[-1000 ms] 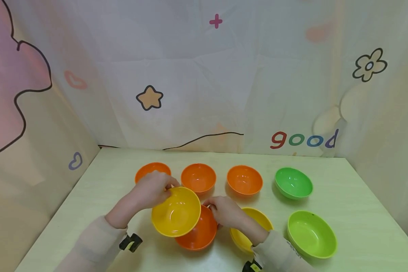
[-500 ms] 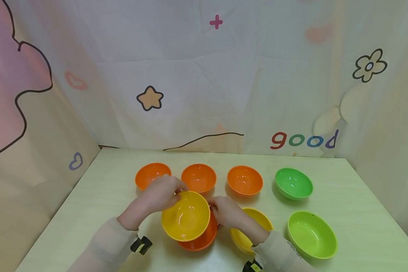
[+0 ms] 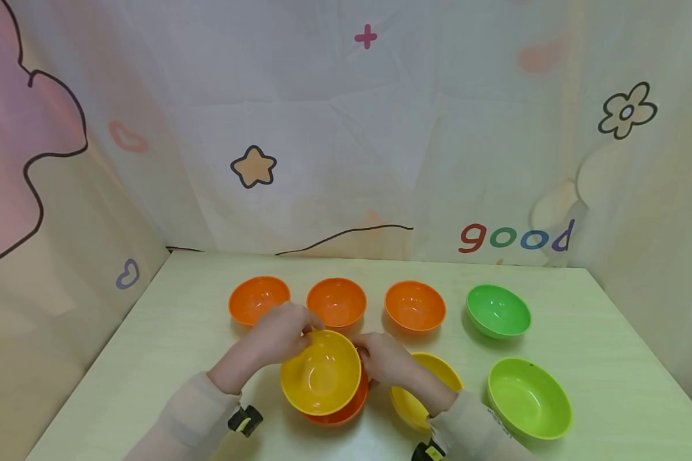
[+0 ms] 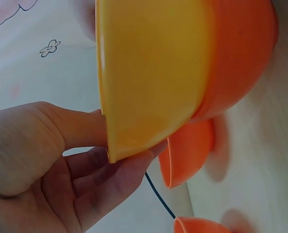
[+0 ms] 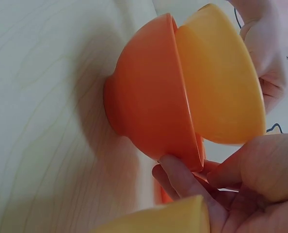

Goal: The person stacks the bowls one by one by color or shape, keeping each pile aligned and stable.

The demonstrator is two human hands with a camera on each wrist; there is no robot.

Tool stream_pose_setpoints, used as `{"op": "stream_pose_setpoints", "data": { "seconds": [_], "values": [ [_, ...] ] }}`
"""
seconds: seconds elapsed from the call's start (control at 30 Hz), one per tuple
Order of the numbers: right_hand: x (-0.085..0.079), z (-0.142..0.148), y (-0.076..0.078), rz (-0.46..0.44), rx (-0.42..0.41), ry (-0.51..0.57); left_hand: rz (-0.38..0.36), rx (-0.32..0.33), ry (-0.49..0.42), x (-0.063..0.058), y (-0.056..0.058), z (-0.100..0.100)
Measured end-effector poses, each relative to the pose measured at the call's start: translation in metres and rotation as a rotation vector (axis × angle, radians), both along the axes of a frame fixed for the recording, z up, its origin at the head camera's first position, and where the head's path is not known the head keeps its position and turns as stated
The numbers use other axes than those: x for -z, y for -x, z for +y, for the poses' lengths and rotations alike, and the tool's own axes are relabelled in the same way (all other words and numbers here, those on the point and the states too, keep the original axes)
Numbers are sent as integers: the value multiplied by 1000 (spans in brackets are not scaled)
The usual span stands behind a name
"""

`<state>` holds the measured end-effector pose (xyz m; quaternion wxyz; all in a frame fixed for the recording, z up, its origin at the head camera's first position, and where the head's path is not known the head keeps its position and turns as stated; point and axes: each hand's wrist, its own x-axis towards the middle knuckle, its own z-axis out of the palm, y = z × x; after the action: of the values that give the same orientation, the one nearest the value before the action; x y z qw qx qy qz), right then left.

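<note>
My left hand (image 3: 288, 331) pinches the rim of a yellow bowl (image 3: 320, 374), thumb inside and fingers outside. The yellow bowl's base sits partly inside an orange bowl (image 3: 340, 417), covering most of it in the head view. At the orange bowl's right rim, my right hand (image 3: 386, 360) pinches the edge; the right wrist view shows the thumb on the inner side and fingers beneath the orange bowl (image 5: 149, 87). In that view the yellow bowl (image 5: 221, 82) leans in the orange one's mouth. A second yellow bowl (image 3: 406, 406) stands partly under my right forearm.
Along the back stand three orange bowls, at left (image 3: 258, 299), the orange bowl in the middle (image 3: 337, 302) and the orange bowl further right (image 3: 415, 306). A green bowl (image 3: 498, 312) ends that row. Nearer on the right is a lime bowl (image 3: 528, 398). A printed curtain (image 3: 334, 128) hangs behind the table.
My left hand has carried the yellow bowl right and slightly nearer, over the orange bowl, uncovering more of the back left orange bowl. The right hand has stayed in place on the orange rim.
</note>
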<state>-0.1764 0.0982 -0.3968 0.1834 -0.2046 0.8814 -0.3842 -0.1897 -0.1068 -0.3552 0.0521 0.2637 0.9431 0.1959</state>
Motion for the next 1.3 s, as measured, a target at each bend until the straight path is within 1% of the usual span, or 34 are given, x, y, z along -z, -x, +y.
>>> {"op": "stream_pose_setpoints", "data": {
  "seconds": [0.1, 0.3, 0.5, 0.63, 0.77, 0.93, 1.3],
  "values": [
    [-1, 0, 0, -19, -4, 12, -10, 6, -2, 1, 0, 1],
    [-2, 1, 0, -23, -16, 15, -10, 22, -2, 4, 1, 2],
    [-3, 2, 1, -58, -6, 11, -16, 47, 0, 8, 2, 3],
    [-4, 2, 1, -85, 5, 11, 0, 63, 6, 10, 3, 4],
    [-4, 2, 1, -94, 13, 6, 24, 75, 11, 13, 3, 6],
    [-4, 2, 1, -105, 14, 2, 28, 73, 2, 13, 2, 7],
    [-3, 1, 1, -110, 26, -2, -22, 48, 12, 17, 4, 8]
  ]
}}
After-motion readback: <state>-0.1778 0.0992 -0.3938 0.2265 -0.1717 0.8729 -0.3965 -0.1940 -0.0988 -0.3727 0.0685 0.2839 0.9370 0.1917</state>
